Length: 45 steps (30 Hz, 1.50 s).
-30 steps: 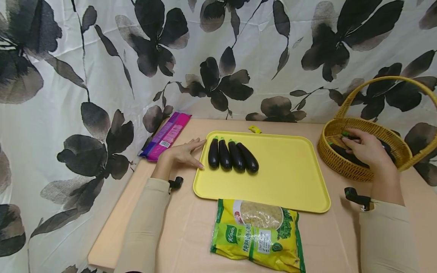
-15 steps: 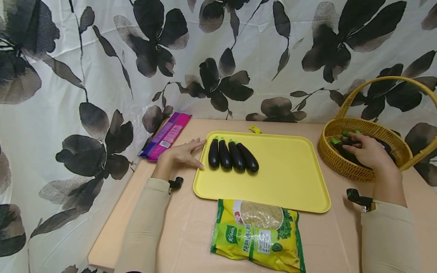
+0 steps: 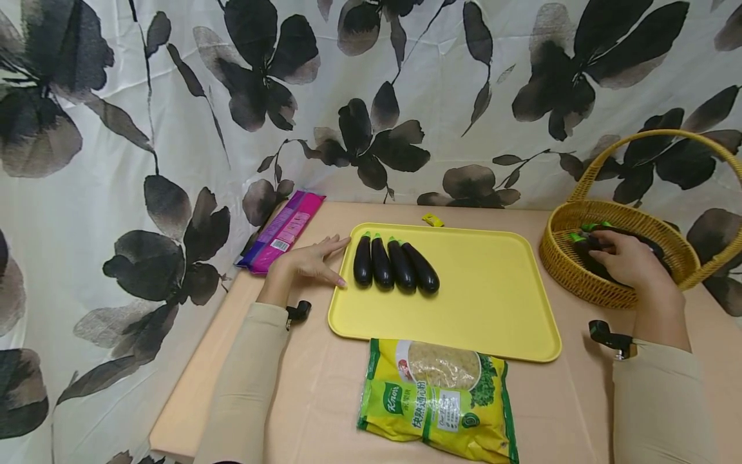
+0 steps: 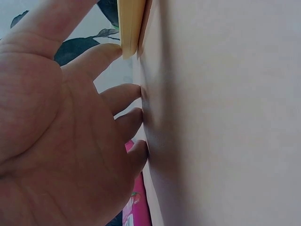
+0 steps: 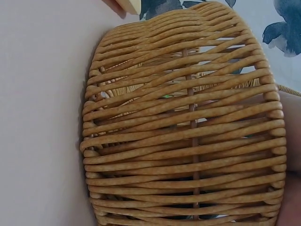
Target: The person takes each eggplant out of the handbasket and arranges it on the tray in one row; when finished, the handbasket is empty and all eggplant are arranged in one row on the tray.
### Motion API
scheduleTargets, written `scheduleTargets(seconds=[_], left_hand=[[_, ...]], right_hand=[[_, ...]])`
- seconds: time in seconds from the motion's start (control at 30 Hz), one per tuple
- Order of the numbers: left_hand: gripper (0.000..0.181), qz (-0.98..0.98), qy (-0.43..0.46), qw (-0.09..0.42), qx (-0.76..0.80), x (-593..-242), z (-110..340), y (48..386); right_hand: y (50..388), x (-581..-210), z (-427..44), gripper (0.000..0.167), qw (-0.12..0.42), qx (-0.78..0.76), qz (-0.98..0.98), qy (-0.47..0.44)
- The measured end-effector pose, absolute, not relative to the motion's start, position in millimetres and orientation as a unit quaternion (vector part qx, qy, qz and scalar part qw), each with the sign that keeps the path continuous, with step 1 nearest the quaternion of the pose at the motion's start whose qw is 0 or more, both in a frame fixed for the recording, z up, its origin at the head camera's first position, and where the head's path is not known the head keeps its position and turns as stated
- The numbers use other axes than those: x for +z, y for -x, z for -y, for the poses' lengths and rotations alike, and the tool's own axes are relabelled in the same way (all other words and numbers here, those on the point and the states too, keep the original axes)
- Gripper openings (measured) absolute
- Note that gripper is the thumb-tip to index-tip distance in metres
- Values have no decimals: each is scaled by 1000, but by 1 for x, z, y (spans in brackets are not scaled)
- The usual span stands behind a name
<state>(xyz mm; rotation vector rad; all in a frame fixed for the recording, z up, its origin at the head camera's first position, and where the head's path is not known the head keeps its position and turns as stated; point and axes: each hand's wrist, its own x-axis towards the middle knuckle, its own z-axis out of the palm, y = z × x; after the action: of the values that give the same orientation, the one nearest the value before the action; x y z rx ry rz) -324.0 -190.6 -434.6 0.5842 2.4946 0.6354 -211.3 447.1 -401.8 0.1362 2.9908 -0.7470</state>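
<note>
Several dark eggplants point(image 3: 400, 265) lie side by side on the left part of the yellow tray point(image 3: 487, 296). My left hand point(image 3: 307, 261) has its fingers spread at the tray's left rim; in the left wrist view that hand point(image 4: 70, 122) touches the rim point(image 4: 130, 28), its other fingertips on the table. Inside the wicker basket point(image 3: 591, 290), my right hand point(image 3: 634, 261) pinches a dark eggplant point(image 3: 599, 242) among others with green stems; its fingertips are partly hidden. The basket's woven side point(image 5: 188, 136) covers most of the right wrist view.
A yellow-green Knorr bag point(image 3: 437, 399) lies against the tray's front edge. The pink and purple packet point(image 3: 284, 235) is behind my left hand. One small yellow wrapper point(image 3: 432, 220) sits behind the tray. A floral curtain point(image 3: 452, 103) hangs at the table's back edge.
My right hand has shifted slightly rightward and down in the basket, and the eggplant stems near its fingers have moved. My left hand and the tray have stayed put.
</note>
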Motion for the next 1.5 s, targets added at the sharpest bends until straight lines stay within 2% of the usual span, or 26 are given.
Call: scheduleTargets(seconds=[0.53,1.0,1.27,1.5], left_hand=[[127,-911,-223,246,243,-437,192,324],[127,-913,-218,246,241,-436,191,322],[126,-911,-221,247,246,-437,192,323],[126,-910,-222,249,247,-437,192,323]], right_hand=[[208,-404,-447,61,70,-232,-967,-72],[206,-403,-445,53,66,-203,-974,-74],[207,-405,-445,54,89,-198,-972,-86],[208,-405,-446,49,61,-207,-973,-81]])
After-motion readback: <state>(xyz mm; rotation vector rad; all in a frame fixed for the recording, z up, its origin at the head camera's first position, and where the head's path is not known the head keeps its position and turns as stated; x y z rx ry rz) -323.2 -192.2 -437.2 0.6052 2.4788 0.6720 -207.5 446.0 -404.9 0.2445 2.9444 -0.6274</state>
